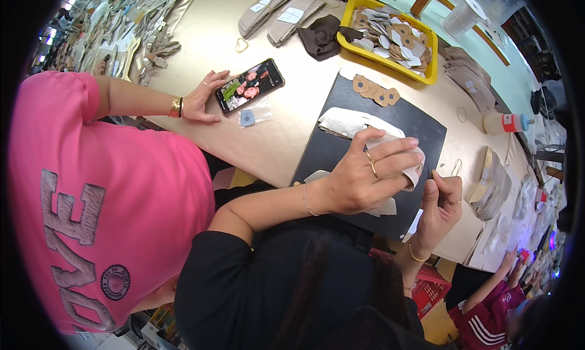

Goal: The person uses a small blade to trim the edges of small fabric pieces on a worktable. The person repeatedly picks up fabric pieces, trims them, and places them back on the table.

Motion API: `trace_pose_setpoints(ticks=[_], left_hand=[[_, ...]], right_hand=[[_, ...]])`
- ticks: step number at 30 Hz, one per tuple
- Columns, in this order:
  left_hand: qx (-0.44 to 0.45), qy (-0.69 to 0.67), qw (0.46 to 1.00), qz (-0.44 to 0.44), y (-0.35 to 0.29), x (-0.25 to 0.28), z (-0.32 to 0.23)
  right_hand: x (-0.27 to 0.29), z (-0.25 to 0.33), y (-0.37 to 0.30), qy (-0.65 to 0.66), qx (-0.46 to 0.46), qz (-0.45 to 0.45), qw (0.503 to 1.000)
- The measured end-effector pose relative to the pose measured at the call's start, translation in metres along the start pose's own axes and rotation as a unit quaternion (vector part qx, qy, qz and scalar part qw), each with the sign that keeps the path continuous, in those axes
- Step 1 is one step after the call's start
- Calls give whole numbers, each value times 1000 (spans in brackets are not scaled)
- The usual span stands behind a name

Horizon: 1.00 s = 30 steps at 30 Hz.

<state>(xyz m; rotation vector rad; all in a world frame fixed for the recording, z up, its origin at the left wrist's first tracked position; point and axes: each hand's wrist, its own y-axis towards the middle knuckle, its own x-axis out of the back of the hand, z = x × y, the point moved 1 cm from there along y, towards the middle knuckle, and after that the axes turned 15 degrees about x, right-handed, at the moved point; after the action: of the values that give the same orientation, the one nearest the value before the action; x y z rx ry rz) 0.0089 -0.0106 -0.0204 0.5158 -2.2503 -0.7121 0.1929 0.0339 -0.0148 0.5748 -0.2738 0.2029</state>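
black board [421, 124] partly covered | left hand [365, 174] over pale piece [415, 177], grip hidden | right hand [441, 208] pinched together, contents unclear

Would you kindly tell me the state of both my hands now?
Left hand: holding a pale cut piece.
Right hand: pinched closed; contents cannot be told.

Cream worktable [268, 144], black board [428, 134] flat on it, yellow basket [433, 60] toward the far side, dark crumpled cloth [319, 39] beside the basket, smartphone [250, 87], bottle [501, 124], stacked grey-brown pieces [490, 185].
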Motion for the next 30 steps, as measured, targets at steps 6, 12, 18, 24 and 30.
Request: trace_pose_setpoints(ticks=[6, 12, 18, 24, 30], left_hand=[[16, 22, 1000, -16, -2, -1, -1], [123, -90, 987, 53, 0, 3, 2], [302, -399, 853, 151, -5, -1, 6], [220, -318, 907, 168, -3, 2, 12], [167, -267, 932, 177, 1, 5, 11]], right_hand=[[3, -2, -5, 19, -15, -24, 999], [0, 1, -2, 33, -2, -32, 999], [-3, 8, 7, -3, 50, 10, 999], [1, 14, 16, -11, 65, 78, 995], [9, 15, 22, 8, 59, 143, 988]])
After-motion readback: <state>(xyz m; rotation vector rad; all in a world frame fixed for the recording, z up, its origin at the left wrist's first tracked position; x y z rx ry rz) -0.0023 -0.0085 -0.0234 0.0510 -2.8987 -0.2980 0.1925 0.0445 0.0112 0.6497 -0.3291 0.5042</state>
